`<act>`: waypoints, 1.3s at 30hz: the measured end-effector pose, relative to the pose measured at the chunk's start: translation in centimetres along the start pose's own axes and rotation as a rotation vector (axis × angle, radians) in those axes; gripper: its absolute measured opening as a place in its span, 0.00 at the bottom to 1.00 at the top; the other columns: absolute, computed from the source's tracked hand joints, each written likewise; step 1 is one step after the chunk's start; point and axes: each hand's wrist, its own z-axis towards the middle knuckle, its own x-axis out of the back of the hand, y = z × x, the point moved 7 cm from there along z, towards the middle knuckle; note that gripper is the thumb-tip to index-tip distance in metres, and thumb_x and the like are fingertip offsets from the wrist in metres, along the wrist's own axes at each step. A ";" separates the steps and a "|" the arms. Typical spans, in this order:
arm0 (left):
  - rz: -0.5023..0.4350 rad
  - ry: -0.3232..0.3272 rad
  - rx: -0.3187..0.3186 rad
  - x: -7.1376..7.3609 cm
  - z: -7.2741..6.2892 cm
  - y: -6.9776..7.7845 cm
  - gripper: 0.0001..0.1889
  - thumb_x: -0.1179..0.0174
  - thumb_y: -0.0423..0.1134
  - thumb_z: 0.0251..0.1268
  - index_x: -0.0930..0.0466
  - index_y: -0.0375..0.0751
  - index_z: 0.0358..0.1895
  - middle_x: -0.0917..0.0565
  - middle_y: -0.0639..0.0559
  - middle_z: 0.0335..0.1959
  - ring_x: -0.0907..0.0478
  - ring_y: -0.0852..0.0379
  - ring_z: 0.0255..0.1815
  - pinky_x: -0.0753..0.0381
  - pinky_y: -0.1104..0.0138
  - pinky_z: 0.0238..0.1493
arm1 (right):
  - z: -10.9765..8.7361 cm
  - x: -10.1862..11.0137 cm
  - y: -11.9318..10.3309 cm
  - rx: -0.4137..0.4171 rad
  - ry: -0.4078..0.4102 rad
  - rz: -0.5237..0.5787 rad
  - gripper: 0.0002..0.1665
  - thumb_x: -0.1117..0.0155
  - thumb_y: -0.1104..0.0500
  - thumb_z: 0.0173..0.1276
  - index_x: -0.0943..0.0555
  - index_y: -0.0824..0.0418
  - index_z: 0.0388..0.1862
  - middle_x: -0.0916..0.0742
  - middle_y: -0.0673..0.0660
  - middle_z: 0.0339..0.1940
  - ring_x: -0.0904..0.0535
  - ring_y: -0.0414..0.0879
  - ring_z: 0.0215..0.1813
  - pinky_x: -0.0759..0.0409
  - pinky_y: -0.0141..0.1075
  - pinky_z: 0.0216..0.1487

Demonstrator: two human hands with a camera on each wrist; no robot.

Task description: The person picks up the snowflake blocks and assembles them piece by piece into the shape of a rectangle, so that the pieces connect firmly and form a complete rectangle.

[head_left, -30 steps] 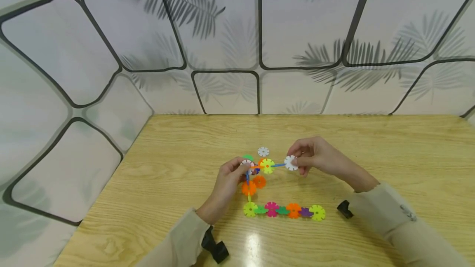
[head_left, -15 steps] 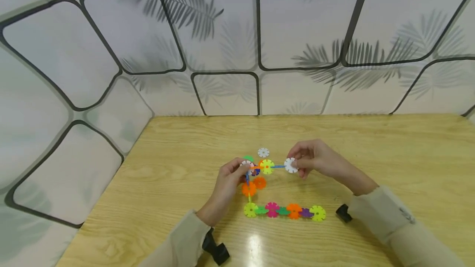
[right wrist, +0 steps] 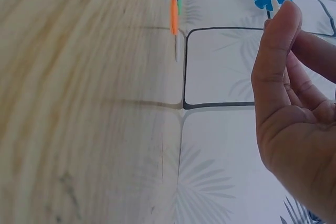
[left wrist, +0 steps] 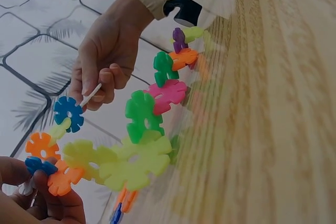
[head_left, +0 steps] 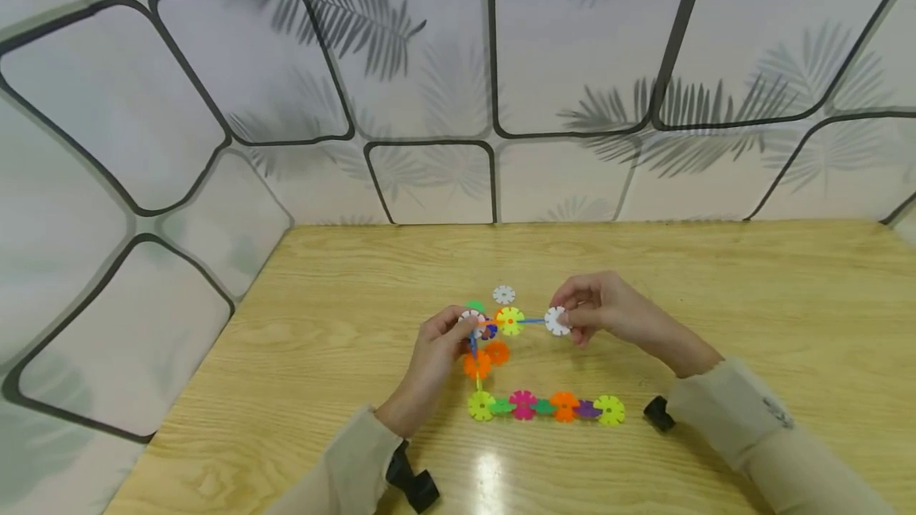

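Observation:
Slotted plastic flower discs are joined edge to edge into an angular chain. My left hand [head_left: 429, 356] pinches a white disc [head_left: 470, 317] at its upper left corner, between thumb and fingers. With thumb and fingertips, my right hand [head_left: 615, 312] grips another white disc [head_left: 556, 321] at the top arm's end. Between the hands run an orange disc, a yellow disc [head_left: 510, 321] and a blue disc [left wrist: 68, 114]. Below the left hand, an orange disc [head_left: 477, 365] leads down to a yellow corner disc [head_left: 482, 405]. From there a row with a pink disc [head_left: 523, 404] extends right to a yellow disc [head_left: 610, 411].
On the wooden table [head_left: 787, 284], behind the chain, lie a separate white disc [head_left: 504, 294], a green disc [head_left: 475, 306] and a dark blue disc [head_left: 490, 331]. An orange disc [head_left: 497, 353] lies inside the bend. A patterned wall [head_left: 565, 181] borders the table's far side.
The head view has shifted a little. The right hand and its white disc sit slightly lower; both hands keep their grips and the chain keeps its shape.

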 end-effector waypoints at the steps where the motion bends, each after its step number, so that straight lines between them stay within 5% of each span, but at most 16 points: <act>1: 0.002 -0.001 0.001 0.0 0.0 0.0 0.08 0.48 0.32 0.77 0.21 0.32 0.40 0.25 0.53 0.32 0.29 0.60 0.33 0.26 0.69 0.39 | 0.0 0.0 0.0 -0.004 0.005 0.002 0.11 0.40 0.73 0.71 0.24 0.81 0.48 0.16 0.59 0.30 0.18 0.43 0.27 0.14 0.38 0.32; 15: 0.021 -0.047 -0.023 -0.3 0.0 -0.1 0.09 0.48 0.34 0.78 0.22 0.33 0.38 0.23 0.53 0.31 0.29 0.59 0.31 0.27 0.69 0.38 | 0.0 -0.4 -0.2 -0.021 0.022 0.023 0.11 0.40 0.73 0.72 0.25 0.81 0.48 0.15 0.58 0.31 0.18 0.43 0.27 0.14 0.38 0.32; 25: 0.073 -0.101 -0.056 -0.6 -0.1 -0.1 0.11 0.46 0.33 0.78 0.21 0.25 0.46 0.15 0.49 0.35 0.23 0.59 0.35 0.22 0.71 0.39 | -0.3 -0.4 -0.9 0.016 0.077 -0.010 0.05 0.42 0.75 0.71 0.25 0.80 0.42 0.13 0.60 0.30 0.18 0.42 0.26 0.14 0.36 0.31; 39: 0.072 -0.058 -0.116 -0.6 -0.7 0.3 0.11 0.47 0.33 0.79 0.21 0.24 0.45 0.15 0.50 0.35 0.27 0.59 0.33 0.24 0.72 0.37 | -0.4 -1.2 -0.7 -0.026 0.127 -0.005 0.02 0.42 0.77 0.70 0.24 0.78 0.40 0.14 0.63 0.30 0.19 0.44 0.24 0.14 0.38 0.30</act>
